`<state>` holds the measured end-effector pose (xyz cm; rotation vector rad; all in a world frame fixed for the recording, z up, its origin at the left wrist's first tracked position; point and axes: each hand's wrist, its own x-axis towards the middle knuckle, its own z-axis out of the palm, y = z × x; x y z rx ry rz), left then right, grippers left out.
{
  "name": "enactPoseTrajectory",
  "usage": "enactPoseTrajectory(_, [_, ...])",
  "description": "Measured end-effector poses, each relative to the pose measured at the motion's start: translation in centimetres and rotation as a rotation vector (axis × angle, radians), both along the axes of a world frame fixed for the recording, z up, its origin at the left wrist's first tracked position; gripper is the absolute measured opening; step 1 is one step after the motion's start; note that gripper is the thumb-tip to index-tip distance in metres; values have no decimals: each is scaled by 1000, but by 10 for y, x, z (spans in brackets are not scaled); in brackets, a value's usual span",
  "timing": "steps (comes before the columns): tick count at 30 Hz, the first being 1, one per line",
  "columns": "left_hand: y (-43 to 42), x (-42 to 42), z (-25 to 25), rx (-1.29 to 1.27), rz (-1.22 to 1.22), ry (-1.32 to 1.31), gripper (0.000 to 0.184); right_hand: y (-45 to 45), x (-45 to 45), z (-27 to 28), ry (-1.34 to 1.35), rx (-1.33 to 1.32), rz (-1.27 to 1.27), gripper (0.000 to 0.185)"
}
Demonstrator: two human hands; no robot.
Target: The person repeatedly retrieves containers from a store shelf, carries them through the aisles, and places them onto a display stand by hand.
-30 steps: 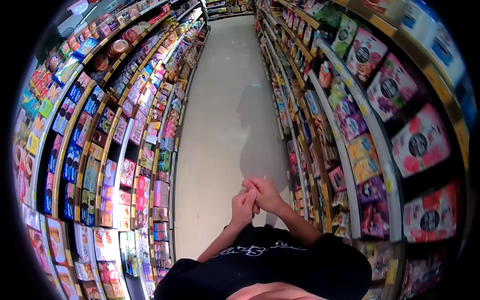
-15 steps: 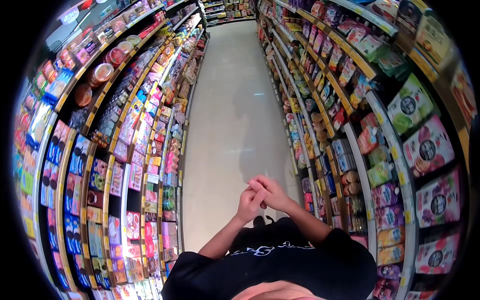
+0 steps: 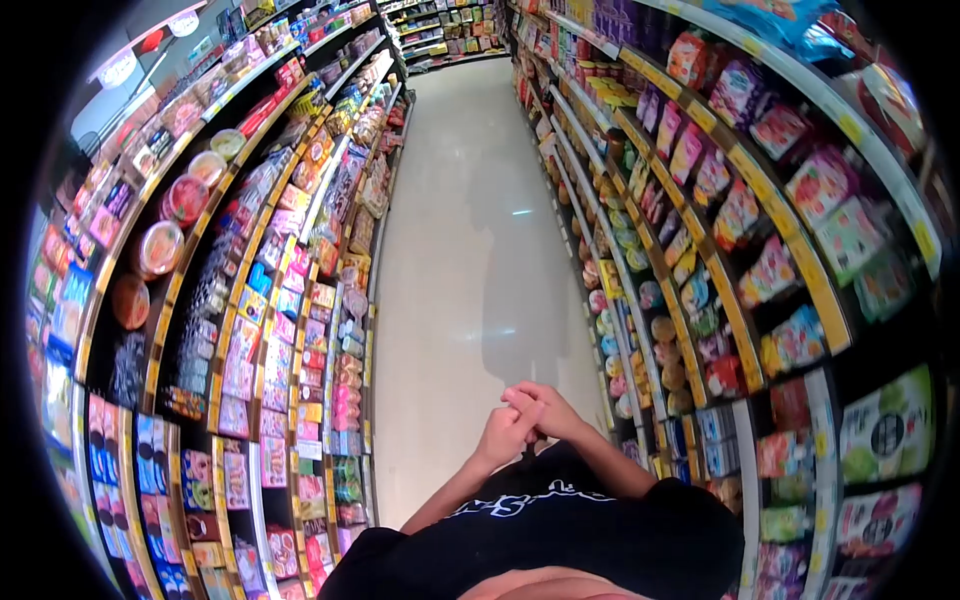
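In front of my torso, my left hand [image 3: 503,436] and my right hand [image 3: 548,408] are clasped together. The fingers of both are folded against each other, and I see no item in them. Part of the fingers is hidden where the hands overlap. Both hands hang over the aisle floor [image 3: 440,300], well away from the shelves on either side. The black shirt [image 3: 590,530] with white lettering lies just below them.
The left shelves [image 3: 255,340] carry colourful packets, boxes and round tubs. Along the right shelves [image 3: 690,250] are bagged snacks and pouches. A shadow [image 3: 520,290] falls on the floor. More stocked shelves [image 3: 455,40] cross the aisle's far end.
The shelves on both sides have shifted down and outward in view as I advance along the aisle. My hands stay clasped, sitting slightly lower in the picture.
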<state>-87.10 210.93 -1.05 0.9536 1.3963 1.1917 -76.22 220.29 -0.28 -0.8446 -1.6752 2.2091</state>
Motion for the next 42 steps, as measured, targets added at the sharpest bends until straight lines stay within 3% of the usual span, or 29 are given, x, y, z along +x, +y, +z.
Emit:
enactPoseTrajectory(3, [71,-47,17,41,-5,33,51,75,-46,9,160,88,31,37])
enactPoseTrajectory(8, [171,-110,27,160,58,-35,49,178,-112,28,176,183,70,35])
enactPoseTrajectory(13, [250,-156,-7,168,199,-188,50,264,-175,19,91,262,103,36])
enactPoseTrajectory(18, [348,-243,-30,148,131,-239,51,360,-254,4,49,214,88,36])
enactPoseTrajectory(27, [584,-393,4,142,-184,-173,52,557,-372,32,3,271,-238,33])
enactPoseTrajectory(29, [637,-405,14,130,-282,-160,53,592,-381,32,61,189,-383,33])
enactPoseTrajectory(33, [715,-414,11,126,-371,-184,51,656,-390,41,-58,298,-574,36])
enactPoseTrajectory(42, [910,-408,2,191,-425,-56,44,848,-391,-11,30,352,-768,31])
